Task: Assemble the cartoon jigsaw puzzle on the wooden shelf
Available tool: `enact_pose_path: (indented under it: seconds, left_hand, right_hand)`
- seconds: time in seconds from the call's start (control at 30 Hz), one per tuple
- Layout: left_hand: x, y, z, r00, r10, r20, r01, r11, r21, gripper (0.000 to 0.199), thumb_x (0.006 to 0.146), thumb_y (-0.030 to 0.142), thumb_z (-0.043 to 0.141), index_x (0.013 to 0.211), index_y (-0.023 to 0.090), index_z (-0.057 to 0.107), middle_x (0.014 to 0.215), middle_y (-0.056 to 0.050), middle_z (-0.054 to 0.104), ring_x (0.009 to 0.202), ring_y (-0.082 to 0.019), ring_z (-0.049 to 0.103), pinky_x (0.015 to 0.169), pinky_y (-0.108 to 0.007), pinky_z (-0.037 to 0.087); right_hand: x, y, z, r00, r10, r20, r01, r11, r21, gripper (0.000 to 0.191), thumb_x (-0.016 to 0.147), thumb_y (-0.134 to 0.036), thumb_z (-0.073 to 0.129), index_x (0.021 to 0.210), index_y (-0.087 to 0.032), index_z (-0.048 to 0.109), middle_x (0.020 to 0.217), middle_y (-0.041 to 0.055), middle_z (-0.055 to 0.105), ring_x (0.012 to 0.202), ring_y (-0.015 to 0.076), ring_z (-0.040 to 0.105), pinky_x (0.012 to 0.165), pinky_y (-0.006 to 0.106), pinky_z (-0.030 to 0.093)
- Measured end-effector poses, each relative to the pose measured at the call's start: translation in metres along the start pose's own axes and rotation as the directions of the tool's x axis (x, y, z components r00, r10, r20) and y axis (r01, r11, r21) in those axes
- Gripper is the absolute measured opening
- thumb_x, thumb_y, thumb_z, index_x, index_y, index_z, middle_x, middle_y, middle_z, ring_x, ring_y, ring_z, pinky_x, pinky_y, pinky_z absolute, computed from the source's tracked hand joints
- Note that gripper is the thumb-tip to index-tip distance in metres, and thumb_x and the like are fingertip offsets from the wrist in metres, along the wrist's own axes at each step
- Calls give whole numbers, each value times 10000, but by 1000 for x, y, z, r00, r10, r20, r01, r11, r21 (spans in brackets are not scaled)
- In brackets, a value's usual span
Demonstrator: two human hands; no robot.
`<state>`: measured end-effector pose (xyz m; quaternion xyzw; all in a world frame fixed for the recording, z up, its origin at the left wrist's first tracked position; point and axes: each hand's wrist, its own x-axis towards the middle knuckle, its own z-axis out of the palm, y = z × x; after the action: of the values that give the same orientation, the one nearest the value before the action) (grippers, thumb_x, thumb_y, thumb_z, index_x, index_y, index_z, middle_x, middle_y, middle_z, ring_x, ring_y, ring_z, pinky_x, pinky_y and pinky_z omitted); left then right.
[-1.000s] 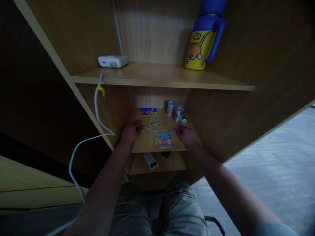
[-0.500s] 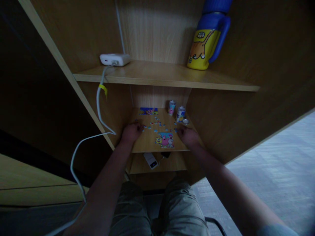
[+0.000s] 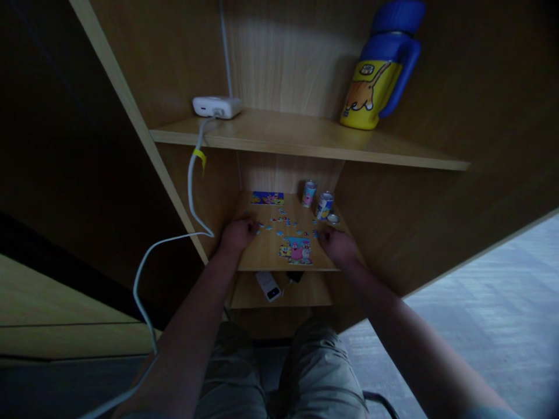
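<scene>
On the middle shelf, my left hand (image 3: 240, 234) rests at the left side with its fingers curled together; whatever they may hold is too small to make out. Loose jigsaw pieces (image 3: 268, 227) lie just right of it. Across the shelf, my right hand (image 3: 337, 244) is closed too, its fingertips beside a small blue puzzle piece (image 3: 315, 233). Between the hands, nearer the front edge, sits a partly joined cartoon puzzle (image 3: 299, 251) with a pink figure. A finished-looking puzzle strip (image 3: 267, 198) lies at the back left.
Two small printed cans, one pink and blue (image 3: 309, 193) and one blue and yellow (image 3: 324, 205), stand back right by a round lid (image 3: 332, 219). Above are a white charger (image 3: 217, 107) with a hanging cable (image 3: 191, 180) and a blue-yellow bottle (image 3: 371, 81). A power bank (image 3: 268, 286) lies below.
The camera view has shifted a little, so the shelf contents appear slightly further right. Both hands stay at nearly the same places on the shelf, still closed.
</scene>
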<state>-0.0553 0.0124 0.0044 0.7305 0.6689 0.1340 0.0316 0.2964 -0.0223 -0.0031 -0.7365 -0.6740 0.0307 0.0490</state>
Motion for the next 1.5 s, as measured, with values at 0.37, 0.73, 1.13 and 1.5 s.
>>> enact_pose_path:
  seconds: [0.37, 0.73, 1.13, 1.5]
  left_hand:
    - [-2, 2, -3, 1000, -17, 2, 17, 1000, 0, 425, 1111, 511, 511, 1055, 246, 839, 1085, -107, 870, 1005, -285, 806, 859, -351, 568]
    - [0, 0, 1, 1000, 7, -17, -7, 1000, -21, 480, 1109, 525, 480, 1040, 222, 846, 1056, -131, 863, 978, -305, 810, 864, -379, 571]
    - [0, 1, 0, 1000, -22, 0, 22, 1000, -10, 463, 1100, 546, 502, 1044, 239, 844, 1052, -122, 869, 983, -302, 809, 860, -373, 578]
    - [0, 1, 1, 1000, -2, 8, 2, 1000, -11, 455, 1110, 509, 489, 1074, 235, 850, 1090, -122, 867, 993, -295, 808, 875, -366, 574]
  right_hand:
    - [0, -1, -2, 1000, -3, -6, 3, 1000, -13, 524, 1185, -502, 384, 1289, -186, 788, 1210, 168, 846, 1077, 287, 813, 870, 332, 547]
    - [0, 0, 0, 1000, 7, -21, -6, 1000, 16, 507, 1191, -489, 411, 1290, -183, 804, 1208, 172, 849, 1081, 280, 816, 891, 319, 542]
    - [-1, 1, 0, 999, -18, -26, 19, 1000, 11, 546, 1193, -494, 371, 1242, -177, 812, 1183, 187, 847, 1066, 296, 821, 889, 338, 547]
    - [2, 3, 4, 1000, -9, -25, 9, 1000, 2, 526, 1185, -517, 395, 1260, -186, 797, 1194, 172, 847, 1059, 278, 817, 867, 318, 540]
